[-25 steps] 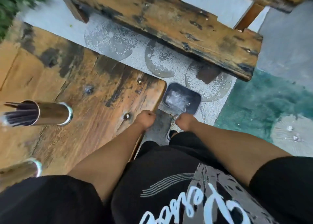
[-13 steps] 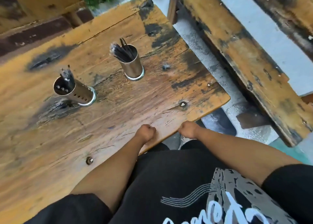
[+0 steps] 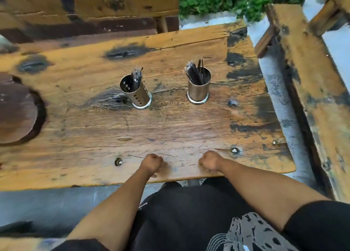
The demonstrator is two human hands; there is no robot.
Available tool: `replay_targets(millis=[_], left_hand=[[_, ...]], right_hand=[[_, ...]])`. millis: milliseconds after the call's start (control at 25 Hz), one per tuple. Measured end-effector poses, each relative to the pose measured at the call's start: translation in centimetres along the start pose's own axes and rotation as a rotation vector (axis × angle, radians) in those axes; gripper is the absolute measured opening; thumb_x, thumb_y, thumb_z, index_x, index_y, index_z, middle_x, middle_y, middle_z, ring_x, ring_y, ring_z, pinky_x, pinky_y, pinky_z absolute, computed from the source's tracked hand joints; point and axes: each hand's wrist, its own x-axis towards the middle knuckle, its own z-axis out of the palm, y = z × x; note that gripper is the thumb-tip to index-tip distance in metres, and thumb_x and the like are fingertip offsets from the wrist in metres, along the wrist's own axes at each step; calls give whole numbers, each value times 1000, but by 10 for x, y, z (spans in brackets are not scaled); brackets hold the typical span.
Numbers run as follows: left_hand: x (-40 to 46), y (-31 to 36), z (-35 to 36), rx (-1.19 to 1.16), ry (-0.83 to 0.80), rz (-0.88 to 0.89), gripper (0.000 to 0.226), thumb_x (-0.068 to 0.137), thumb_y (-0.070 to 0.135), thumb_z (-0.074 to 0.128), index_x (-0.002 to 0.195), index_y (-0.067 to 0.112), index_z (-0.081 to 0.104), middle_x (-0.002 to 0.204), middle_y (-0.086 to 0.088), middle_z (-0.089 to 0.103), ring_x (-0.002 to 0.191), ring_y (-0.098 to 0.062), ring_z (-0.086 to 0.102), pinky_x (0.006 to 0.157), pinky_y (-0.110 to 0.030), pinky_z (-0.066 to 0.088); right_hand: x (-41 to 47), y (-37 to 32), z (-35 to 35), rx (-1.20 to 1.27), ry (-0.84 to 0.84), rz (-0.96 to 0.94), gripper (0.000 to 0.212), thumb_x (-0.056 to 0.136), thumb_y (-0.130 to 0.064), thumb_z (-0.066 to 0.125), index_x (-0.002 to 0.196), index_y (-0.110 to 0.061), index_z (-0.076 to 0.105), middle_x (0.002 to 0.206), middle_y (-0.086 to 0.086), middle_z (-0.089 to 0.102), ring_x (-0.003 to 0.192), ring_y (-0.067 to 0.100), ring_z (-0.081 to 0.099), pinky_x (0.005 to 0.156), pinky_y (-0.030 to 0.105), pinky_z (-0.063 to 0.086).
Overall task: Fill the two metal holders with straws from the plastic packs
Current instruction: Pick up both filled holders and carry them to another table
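One weathered wooden table fills most of the view, with two wooden benches beside it: one along the far edge at 11 o'clock, one down the side at 3 o'clock. One round dark plate sits in a hollow of the tabletop at 9 o'clock. Two metal holders stand near the table's middle, well apart from each other: the perforated holder toward 11 o'clock, the plain holder toward 1 o'clock. Each carries one bunch of black straws: the perforated one a thin bunch, the plain one a fuller bunch leaning to its left rim. Two hands rest on the near table edge at 6 o'clock, apart from each other and well short of the holders. The left hand is curled into a fist and grips nothing. The right hand is likewise a closed fist, empty.
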Motion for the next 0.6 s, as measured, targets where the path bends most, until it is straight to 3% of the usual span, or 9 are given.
replay_targets(millis=[120,240,320,440,520,600], left_hand=[[5,3,-9,-35,59,-2,17,98,18,47,83,12,55,74,-13,57,59,-28,51,56,-30,44],[18,13,-27,-34,146,38,20,94,27,58,99,8,60,89,-18,68,82,-39,69,71,-44,59],[28,19,-41,-25,174,47,29,93,30,61,113,10,56,105,-20,68,97,-39,67,82,-47,61],[40,27,-63,-17,170,65,36,93,30,63,122,11,51,116,-20,63,106,-37,61,90,-46,58],[51,33,-81,-9,167,80,43,92,31,66,126,10,50,115,-20,65,106,-38,63,89,-45,58],[62,40,-97,-12,164,93,48,90,31,68,129,10,49,111,-19,67,103,-37,65,85,-42,57]], right_hand=[[8,-4,-9,33,-10,14,20,97,-26,52,85,-10,57,83,15,66,73,28,61,70,30,47],[19,-18,-22,59,17,30,23,95,-26,52,82,-9,62,78,17,68,68,30,62,62,32,49],[27,-33,-30,103,74,51,27,95,-23,51,72,-12,59,76,15,67,68,29,61,57,30,47],[37,-53,-37,147,152,75,24,93,-20,55,69,-22,54,81,6,63,75,25,57,67,31,49],[47,-67,-41,253,205,69,18,91,-16,58,74,-22,54,82,3,61,80,25,58,75,35,51],[60,-78,-43,301,283,52,19,90,-13,60,74,-23,54,84,-1,61,88,24,60,83,30,49]])
